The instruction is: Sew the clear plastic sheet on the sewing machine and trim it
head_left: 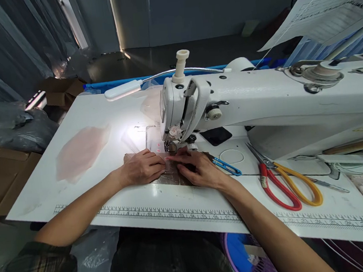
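Note:
A strip of brown, see-through fabric [173,176] lies on the white table just in front of the presser foot of a sewing machine [185,105]. My left hand [144,166] rests on the fabric's left part, fingers bent together and pressed onto it. From the other side my right hand [200,166] reaches in, its index finger stretched left towards the left fingertips and its thumb apart below, touching the fabric. The needle area is partly hidden behind the hands. Right of my right hand lie blue thread snips [226,166].
Scissors with red and yellow handles [285,181] lie to the right, near a dark phone-like object [216,136]. A pale pink fabric piece [82,153] is on the left. A printed ruler [177,215] runs along the front edge. A purple basket [230,258] stands below.

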The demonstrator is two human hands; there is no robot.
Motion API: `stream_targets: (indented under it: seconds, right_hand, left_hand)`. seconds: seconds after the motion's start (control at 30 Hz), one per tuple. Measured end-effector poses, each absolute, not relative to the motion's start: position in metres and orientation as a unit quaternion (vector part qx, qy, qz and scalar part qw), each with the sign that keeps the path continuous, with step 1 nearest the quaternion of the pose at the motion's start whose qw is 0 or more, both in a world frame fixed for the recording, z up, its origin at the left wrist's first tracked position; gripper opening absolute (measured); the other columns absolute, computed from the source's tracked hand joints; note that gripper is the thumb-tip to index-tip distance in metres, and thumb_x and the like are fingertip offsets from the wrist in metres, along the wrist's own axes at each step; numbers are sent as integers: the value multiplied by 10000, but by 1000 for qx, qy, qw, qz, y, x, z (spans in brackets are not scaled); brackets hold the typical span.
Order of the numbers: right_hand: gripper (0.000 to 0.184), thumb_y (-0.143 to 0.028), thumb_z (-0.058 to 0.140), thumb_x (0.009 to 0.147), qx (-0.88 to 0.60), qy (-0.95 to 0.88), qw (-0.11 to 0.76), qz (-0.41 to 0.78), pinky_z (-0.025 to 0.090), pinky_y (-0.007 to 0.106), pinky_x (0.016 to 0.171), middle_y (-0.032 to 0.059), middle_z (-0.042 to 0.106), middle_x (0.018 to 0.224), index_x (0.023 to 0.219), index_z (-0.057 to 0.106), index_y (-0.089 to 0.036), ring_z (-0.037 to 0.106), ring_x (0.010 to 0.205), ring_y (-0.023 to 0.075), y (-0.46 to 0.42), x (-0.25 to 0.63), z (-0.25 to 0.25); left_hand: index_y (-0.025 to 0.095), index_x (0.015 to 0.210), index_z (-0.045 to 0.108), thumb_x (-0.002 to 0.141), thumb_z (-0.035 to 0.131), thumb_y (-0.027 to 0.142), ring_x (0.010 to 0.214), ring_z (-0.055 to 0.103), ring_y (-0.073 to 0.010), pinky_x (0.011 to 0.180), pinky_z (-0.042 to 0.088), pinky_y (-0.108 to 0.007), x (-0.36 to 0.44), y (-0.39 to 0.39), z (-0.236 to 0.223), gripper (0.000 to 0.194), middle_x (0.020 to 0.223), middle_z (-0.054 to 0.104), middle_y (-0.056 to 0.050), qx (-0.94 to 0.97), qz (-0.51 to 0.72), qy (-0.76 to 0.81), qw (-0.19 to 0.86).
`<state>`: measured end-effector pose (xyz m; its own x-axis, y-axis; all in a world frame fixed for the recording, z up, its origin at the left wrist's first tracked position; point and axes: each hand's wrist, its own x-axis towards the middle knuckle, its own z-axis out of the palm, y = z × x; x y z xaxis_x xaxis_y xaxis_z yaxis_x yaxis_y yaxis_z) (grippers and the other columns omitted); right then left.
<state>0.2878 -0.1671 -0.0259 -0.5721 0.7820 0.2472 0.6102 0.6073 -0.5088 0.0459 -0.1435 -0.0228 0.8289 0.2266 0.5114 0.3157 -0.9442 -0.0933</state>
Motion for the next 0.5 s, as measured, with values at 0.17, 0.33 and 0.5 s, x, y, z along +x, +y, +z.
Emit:
stream_targets:
  seconds: [0.17, 0.33, 0.5]
  right_hand:
    - [389, -292, 440, 956, -436, -868, 200, 129, 542, 397, 814, 125, 558, 1117, 1285, 648, -273, 617, 970, 238, -168, 285, -34]
    - [391, -301, 427, 971, -431, -873, 193, 123, 543, 384, 812, 109, 566, 1097, 1306, 628, -294, 613, 920, 212, -170, 285, -33]
    - [405, -285, 448, 956, -432, -874, 191, 114, 541, 356, 782, 103, 564, 1134, 1327, 608, -314, 606, 900, 195, -170, 286, -34]
  left_hand:
    - [145, 932, 662, 950, 526, 176, 777, 660, -151, 686, 527, -299, 44, -143, -22, 141, 951, 724, -49, -953, -264, -120, 90]
    - [165, 849, 658, 952, 502, 155, 711, 639, -127, 661, 515, -284, 44, -144, -21, 188, 915, 723, -36, -951, -259, -122, 117]
    - [142, 793, 637, 924, 517, 105, 711, 626, -123, 641, 495, -268, 46, -147, -18, 181, 944, 720, -62, -942, -277, -118, 150]
